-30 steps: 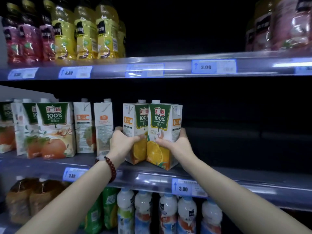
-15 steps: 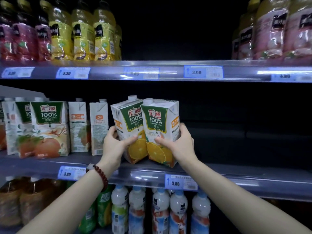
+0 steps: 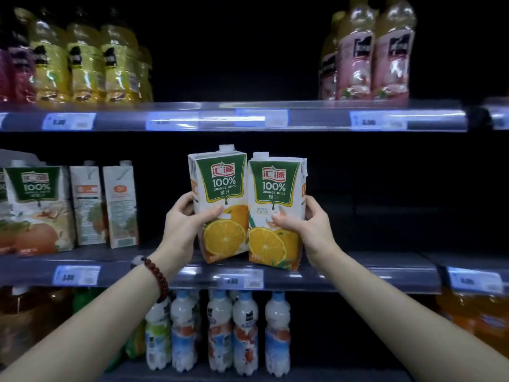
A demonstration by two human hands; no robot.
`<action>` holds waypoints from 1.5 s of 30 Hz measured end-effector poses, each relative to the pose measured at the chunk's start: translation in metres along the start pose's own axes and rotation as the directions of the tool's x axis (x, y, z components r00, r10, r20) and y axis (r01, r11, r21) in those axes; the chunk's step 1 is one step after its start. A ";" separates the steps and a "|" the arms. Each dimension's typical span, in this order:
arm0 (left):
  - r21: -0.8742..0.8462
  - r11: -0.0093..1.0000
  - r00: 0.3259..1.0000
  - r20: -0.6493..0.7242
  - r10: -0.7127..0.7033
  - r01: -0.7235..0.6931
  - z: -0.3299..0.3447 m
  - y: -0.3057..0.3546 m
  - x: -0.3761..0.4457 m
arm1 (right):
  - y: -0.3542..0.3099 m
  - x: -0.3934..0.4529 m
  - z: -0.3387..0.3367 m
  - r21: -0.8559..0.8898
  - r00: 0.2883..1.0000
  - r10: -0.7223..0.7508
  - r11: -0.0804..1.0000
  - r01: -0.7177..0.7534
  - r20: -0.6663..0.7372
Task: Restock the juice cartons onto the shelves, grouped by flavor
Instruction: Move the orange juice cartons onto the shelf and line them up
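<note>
Orange cartons [image 3: 248,208], two side by side, stood tall just above the middle shelf [image 3: 358,271] edge, faces turned to the person. Left hand [image 3: 184,227] gripped the left one, right hand [image 3: 305,227] gripped the right one. Apple cartons [image 3: 35,210] sat on that shelf, off to the left, so the orange ones likely belonged in the bare spot straight behind them

Both forearms reached forward and upward, converging at centre. The left hand [image 3: 184,226] gripped the left orange juice carton [image 3: 220,205], thumb across its front. The right hand [image 3: 305,230] gripped the right orange juice carton [image 3: 275,213] likewise. Fingers behind were hidden, presumably wrapped.
</note>
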State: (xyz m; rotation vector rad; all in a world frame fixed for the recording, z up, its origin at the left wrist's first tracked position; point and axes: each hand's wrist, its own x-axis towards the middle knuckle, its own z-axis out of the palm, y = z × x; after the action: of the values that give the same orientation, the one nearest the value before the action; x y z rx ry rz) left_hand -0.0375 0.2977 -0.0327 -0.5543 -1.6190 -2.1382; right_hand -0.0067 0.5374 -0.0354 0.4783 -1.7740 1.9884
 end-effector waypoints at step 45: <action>-0.183 0.880 0.879 0.290 -0.378 0.438 0.510 -0.088 -0.080 | -0.111 -0.037 -0.508 0.021 0.960 0.170 0.985 -0.170 -0.223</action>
State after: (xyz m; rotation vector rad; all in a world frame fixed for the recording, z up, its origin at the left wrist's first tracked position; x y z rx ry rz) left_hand 0.0196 0.8177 -0.0189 -0.6136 -1.7390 -2.7047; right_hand 0.0979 1.0484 -0.0235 0.0971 -1.7211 2.0659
